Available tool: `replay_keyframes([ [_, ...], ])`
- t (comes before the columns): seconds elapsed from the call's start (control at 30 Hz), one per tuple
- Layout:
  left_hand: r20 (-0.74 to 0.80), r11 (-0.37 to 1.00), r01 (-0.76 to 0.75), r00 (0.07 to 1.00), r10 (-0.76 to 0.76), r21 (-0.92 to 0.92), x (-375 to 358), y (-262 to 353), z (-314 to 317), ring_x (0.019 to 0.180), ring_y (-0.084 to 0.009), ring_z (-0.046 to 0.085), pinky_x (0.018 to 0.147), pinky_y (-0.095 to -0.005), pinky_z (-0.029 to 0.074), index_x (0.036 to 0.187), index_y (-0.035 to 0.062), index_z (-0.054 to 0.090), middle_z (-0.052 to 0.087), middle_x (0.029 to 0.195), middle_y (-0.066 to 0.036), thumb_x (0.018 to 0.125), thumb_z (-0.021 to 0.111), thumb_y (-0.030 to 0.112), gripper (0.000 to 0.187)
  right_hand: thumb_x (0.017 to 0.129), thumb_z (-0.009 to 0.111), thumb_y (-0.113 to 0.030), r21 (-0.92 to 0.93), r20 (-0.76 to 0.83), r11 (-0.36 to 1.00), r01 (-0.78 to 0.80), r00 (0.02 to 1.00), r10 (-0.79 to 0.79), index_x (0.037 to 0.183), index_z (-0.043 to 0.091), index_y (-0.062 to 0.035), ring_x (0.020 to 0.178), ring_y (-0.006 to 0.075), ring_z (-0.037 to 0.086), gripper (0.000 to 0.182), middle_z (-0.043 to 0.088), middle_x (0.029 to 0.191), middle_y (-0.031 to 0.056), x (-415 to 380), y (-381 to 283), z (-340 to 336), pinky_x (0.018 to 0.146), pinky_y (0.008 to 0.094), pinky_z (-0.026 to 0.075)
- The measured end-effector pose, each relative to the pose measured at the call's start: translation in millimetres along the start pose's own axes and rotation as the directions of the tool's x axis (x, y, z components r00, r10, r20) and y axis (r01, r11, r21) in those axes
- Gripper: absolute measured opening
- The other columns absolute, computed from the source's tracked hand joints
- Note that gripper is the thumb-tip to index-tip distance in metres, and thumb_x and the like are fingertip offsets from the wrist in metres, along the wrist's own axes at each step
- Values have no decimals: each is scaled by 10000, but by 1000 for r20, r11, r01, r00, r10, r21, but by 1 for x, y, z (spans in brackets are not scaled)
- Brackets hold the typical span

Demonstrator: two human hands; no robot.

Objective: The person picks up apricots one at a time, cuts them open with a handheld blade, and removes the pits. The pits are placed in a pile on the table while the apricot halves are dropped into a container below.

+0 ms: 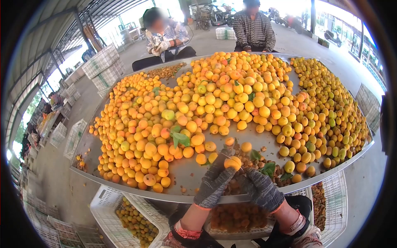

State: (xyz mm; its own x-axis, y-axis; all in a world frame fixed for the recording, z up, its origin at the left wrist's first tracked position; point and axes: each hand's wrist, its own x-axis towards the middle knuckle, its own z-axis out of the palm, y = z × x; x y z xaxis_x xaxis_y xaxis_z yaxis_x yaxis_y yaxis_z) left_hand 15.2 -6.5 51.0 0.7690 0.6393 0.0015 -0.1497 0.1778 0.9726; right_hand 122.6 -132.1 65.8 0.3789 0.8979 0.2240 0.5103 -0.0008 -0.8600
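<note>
Both of my hands wear dark grey knit gloves and are close together over the near edge of the metal table (182, 175). My left hand (213, 186) is closed on an orange-yellow apricot (233, 163), held up at its fingertips. Just to the right, my right hand (265, 191) has its fingers drawn together beside that fruit; what they pinch, if anything, is too small to make out. Around the hands lie small brown pieces (271, 159) that look like apricot stones, a few green leaves (269, 169) and a loose apricot (246, 147).
Apricots are heaped across the table, a large orange pile (144, 128) and a smaller, greener one (331, 111) at right. White crates (103, 206) with fruit stand below the near edge. Two people, one in a checked shirt (254, 31), sit opposite. Stacked crates (101, 66) stand at left.
</note>
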Motion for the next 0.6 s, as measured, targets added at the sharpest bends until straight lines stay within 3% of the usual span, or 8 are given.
replay_keyframes([
  [0.07,-49,998,-28,998,26,-49,0,-3,1,959,-138,530,807,-255,438,1187,15,461,539,1106,-86,896,487,279,394,837,496,-57,-144,47,963,226,974,-222,1093,543,-15,898,299,576,263,549,1031,175,4,3,-3,699,370,482],
  [0.1,-68,998,-14,998,10,-56,-1,0,3,952,-135,530,810,-255,436,1181,12,463,542,1094,-78,888,507,262,388,837,496,-57,-144,47,963,226,974,-221,1093,543,-15,898,299,576,263,549,1031,175,3,7,-1,699,370,482],
  [0.17,-82,998,-1,997,-4,-62,-2,2,8,946,-133,529,813,-255,434,1176,8,464,545,1081,-69,879,526,245,384,829,520,-80,-457,71,805,379,917,-392,1135,504,-18,804,317,596,313,582,936,187,2,13,5,625,381,486],
  [0.2,-95,986,-4,995,-11,-166,-2,0,13,941,-127,527,809,-254,439,1172,-4,464,546,1071,-67,882,525,230,377,829,520,-80,-458,71,804,378,918,-391,1135,504,-18,804,317,596,313,582,936,187,1,8,7,625,381,486],
  [0.27,-110,963,-6,994,-25,-271,-3,-3,15,937,-121,524,804,-253,444,1168,-16,463,547,1061,-65,885,523,215,370,820,526,1,-60,-55,994,-94,994,90,1127,499,2,926,276,581,308,587,1015,156,-1,-9,16,783,325,459],
  [0.4,-152,969,52,984,-91,-243,-5,3,17,860,-106,530,758,-238,447,1134,-9,484,558,1003,-60,872,542,171,323,835,515,-8,-100,-89,991,-85,993,76,1141,486,0,921,271,583,307,588,1013,156,1,-1,25,788,323,455],
  [0.5,-155,976,33,986,-67,-215,-3,2,16,818,-91,528,722,-224,444,1093,-7,507,570,937,-41,859,557,138,280,848,511,-19,-186,11,975,-124,992,128,1170,462,1,931,235,578,326,585,1022,151,-1,4,28,796,320,451],
  [0.6,-122,985,-18,993,-3,-170,-4,-1,13,786,-79,521,682,-214,435,1039,-5,536,577,880,-23,847,570,127,236,854,509,-17,-18,-75,999,28,997,-29,1199,444,-8,935,208,564,351,574,1034,145,-3,10,35,797,320,451],
])
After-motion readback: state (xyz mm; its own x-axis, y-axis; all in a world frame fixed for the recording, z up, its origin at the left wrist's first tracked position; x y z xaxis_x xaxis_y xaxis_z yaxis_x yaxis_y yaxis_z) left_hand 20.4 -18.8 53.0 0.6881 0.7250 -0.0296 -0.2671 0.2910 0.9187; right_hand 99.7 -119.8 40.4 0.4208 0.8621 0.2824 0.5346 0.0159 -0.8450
